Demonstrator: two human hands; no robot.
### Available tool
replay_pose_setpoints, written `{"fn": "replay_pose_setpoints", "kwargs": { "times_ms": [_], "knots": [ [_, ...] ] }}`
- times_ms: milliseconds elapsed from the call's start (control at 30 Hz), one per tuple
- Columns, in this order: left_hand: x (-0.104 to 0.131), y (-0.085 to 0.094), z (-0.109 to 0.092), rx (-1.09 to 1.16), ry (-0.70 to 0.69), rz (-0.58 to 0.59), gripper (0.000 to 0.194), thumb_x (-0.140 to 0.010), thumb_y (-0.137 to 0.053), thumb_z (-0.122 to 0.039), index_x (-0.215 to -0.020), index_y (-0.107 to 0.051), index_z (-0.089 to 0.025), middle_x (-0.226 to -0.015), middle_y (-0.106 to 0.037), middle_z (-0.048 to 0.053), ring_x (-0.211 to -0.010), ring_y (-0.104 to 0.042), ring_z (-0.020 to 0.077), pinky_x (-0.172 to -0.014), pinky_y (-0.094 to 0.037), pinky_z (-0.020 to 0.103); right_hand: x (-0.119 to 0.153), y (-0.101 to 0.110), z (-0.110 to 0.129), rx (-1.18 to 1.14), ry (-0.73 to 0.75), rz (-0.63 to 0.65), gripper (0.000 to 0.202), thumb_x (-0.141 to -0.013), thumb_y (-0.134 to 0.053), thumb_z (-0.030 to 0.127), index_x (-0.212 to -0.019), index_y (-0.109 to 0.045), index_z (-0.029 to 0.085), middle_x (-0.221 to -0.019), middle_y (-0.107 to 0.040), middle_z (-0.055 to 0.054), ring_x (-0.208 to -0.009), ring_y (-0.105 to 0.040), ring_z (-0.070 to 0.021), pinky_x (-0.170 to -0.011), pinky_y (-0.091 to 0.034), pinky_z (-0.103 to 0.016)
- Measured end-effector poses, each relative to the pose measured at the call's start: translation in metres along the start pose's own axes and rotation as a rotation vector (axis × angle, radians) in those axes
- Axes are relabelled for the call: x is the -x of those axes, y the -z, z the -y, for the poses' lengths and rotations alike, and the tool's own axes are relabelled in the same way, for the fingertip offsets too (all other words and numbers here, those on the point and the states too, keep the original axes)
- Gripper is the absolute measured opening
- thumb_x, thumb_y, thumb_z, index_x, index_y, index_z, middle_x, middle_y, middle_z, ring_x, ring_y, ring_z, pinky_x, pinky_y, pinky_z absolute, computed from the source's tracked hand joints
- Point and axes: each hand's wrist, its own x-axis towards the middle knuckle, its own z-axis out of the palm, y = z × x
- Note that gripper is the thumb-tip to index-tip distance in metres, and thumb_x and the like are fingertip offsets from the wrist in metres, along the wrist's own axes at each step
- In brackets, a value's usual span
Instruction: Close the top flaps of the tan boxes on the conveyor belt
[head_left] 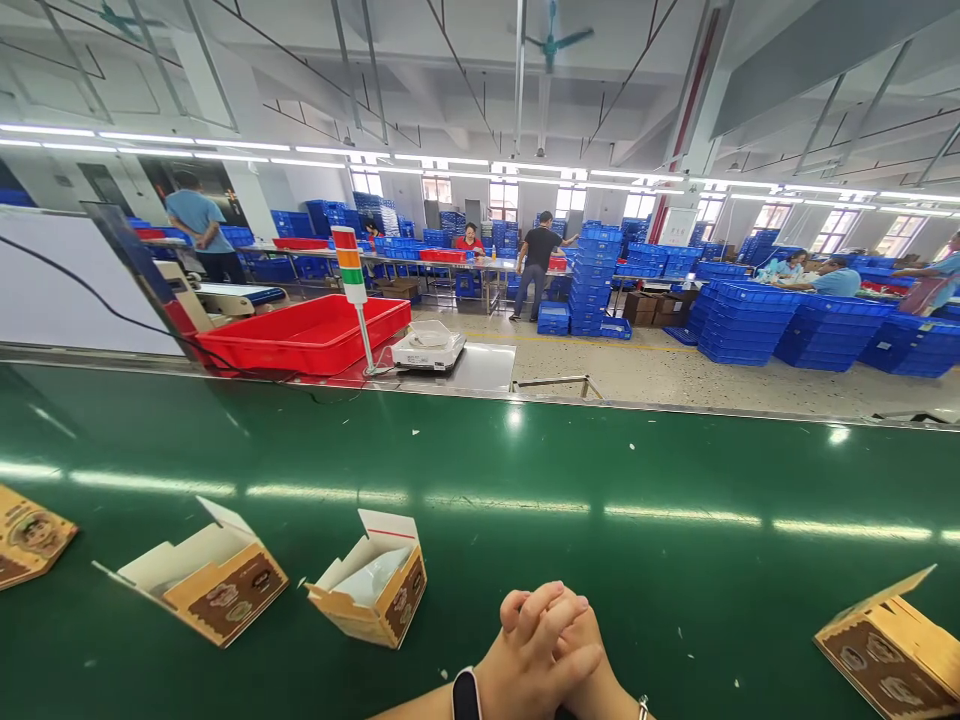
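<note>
My left hand (521,665), with a dark-faced band on its wrist, is clasped with my right hand (589,635); the fingers interlace over the green belt (675,590). No object shows between them, though the palms are hidden. Left of my hands stands an open printed carton (405,600) with a pale pouch inside. Beyond it lies a second open carton (232,600), its flaps spread and its contents unclear. At the far left edge another carton (34,535) is partly cut off. Over on the right sits a brown and tan carton (892,655) with a raised flap.
Across the belt are a red tray (300,345), a signal light (349,265) and a white scale (429,347). Stacks of blue crates (750,320) stand on the floor beyond. Several people work at tables farther back. Small white scraps dot the belt.
</note>
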Motion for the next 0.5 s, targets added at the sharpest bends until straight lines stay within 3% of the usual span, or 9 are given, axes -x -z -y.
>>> {"fn": "replay_pose_setpoints", "kwargs": {
  "times_ms": [200, 400, 500],
  "knots": [
    [-0.002, 0.0, -0.001, 0.038, -0.005, -0.019, 0.018, -0.078, -0.059, -0.021, -0.092, -0.068, -0.028, -0.12, -0.062, 0.005, -0.114, -0.049, 0.0241, -0.094, -0.029, 0.035, 0.003, -0.005, -0.01, 0.135, 0.038, -0.157, 0.021, -0.072, -0.069, 0.012, -0.077, -0.059, 0.03, -0.078, -0.056, -0.004, -0.083, -0.066, -0.0303, -0.051, -0.06, -0.041],
    [-0.01, 0.005, -0.001, 0.021, 0.008, -0.004, 0.02, -0.076, -0.059, -0.016, -0.09, -0.067, -0.028, -0.117, -0.064, 0.004, -0.115, -0.048, 0.0235, -0.093, -0.03, 0.034, 0.02, -0.05, -0.001, 0.34, 0.048, -0.414, 0.026, -0.084, -0.057, 0.007, -0.093, -0.059, 0.031, -0.101, -0.06, -0.006, -0.103, -0.063, -0.0309, -0.067, -0.06, -0.051],
    [-0.012, 0.006, -0.001, 0.021, 0.013, -0.025, 0.019, -0.08, -0.056, -0.015, -0.09, -0.067, -0.027, -0.115, -0.064, 0.005, -0.115, -0.048, 0.0231, -0.092, -0.03, 0.033, 0.024, -0.063, 0.0, 0.433, 0.139, -0.52, 0.028, -0.088, -0.053, 0.006, -0.101, -0.057, 0.03, -0.103, -0.06, -0.007, -0.106, -0.063, -0.03, -0.069, -0.06, -0.051]
  ]
}}
